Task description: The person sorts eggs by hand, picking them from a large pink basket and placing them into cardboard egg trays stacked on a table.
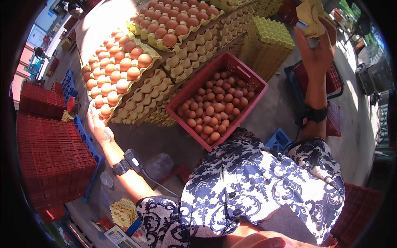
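Note:
My left hand (100,125) is at the near corner of a yellow egg tray (141,69) full of brown eggs, its fingers around the edge; this tray lies on a stack of filled trays. Raised at the upper right, my right hand (316,46) holds a piece of yellow pulp carton (311,23). Between my arms stands a red plastic crate (189,131) with many loose brown eggs (218,107). Another full egg tray (170,23) tops the stack behind it.
A tall stack of empty yellow egg trays (273,34) stands right of the crate. Piled red crates (55,155) and blue plastic pallets (93,155) line the left side. A dark basket (336,77) and a blue plastic piece (278,140) lie on the floor at the right.

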Action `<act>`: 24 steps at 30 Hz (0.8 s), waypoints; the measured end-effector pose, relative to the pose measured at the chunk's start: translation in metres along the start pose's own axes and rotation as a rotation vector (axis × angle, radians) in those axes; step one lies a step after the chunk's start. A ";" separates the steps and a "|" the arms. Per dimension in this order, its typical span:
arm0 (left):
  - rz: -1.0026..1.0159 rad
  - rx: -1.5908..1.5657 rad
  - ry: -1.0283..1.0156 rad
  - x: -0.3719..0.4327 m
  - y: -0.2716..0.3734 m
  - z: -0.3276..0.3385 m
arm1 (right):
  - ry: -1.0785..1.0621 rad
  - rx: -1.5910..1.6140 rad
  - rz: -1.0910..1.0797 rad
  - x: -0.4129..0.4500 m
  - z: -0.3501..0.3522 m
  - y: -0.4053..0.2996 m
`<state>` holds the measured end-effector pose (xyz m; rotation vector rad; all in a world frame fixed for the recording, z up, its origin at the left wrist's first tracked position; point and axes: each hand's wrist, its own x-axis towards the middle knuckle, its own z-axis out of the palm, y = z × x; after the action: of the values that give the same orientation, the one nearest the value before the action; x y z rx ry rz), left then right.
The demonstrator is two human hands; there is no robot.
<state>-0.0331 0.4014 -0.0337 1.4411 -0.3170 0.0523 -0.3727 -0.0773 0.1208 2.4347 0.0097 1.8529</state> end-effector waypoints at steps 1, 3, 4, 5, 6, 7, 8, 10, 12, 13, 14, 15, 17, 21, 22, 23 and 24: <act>-0.015 -0.008 0.032 0.001 -0.005 0.003 | -0.033 -0.109 0.072 -0.015 -0.002 0.021; 0.015 0.129 0.116 0.000 -0.008 0.012 | -0.062 -0.218 0.146 -0.048 -0.004 0.070; 0.043 0.211 0.149 -0.001 -0.005 0.021 | -0.127 -0.308 0.194 -0.067 -0.007 0.099; 0.047 0.250 0.193 -0.004 0.005 0.026 | -0.189 -0.382 0.245 -0.086 -0.004 0.124; 0.048 0.232 0.165 -0.005 0.006 0.027 | -0.222 -0.404 0.254 -0.104 0.000 0.149; 0.050 0.218 0.143 -0.006 0.008 0.026 | -0.254 -0.419 0.264 -0.123 0.007 0.172; 0.060 0.293 0.244 -0.008 0.009 0.027 | -0.289 -0.473 0.254 -0.142 0.016 0.193; 0.116 0.465 0.402 -0.013 0.015 0.030 | -0.381 -0.458 0.281 -0.172 0.037 0.221; 0.196 0.491 0.593 -0.030 0.016 0.032 | -0.456 -0.475 0.297 -0.203 0.060 0.264; 0.225 0.586 0.700 -0.044 0.022 0.060 | -0.460 -0.471 0.302 -0.219 0.070 0.283; 0.233 0.643 0.759 -0.052 0.022 0.083 | -0.492 -0.448 0.292 -0.235 0.080 0.302; 0.235 0.663 0.763 -0.067 0.025 0.104 | -0.525 -0.410 0.285 -0.251 0.093 0.317; 0.246 0.900 0.731 -0.090 0.031 0.130 | -0.594 -0.355 0.353 -0.283 0.128 0.325; 0.183 0.735 0.723 -0.119 0.026 0.207 | -0.646 -0.374 0.352 -0.330 0.179 0.345; 0.179 0.734 0.688 -0.122 0.023 0.226 | -0.734 -0.377 0.360 -0.343 0.183 0.347; 0.187 0.764 0.669 -0.130 0.040 0.236 | -0.822 -0.341 0.373 -0.350 0.194 0.334; 0.168 0.832 0.625 -0.132 0.035 0.251 | -0.966 -0.369 0.417 -0.357 0.192 0.335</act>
<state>-0.2133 0.1805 -0.0082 2.1127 0.1319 0.8358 -0.2986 -0.4426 -0.2506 2.8690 -0.8477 0.4780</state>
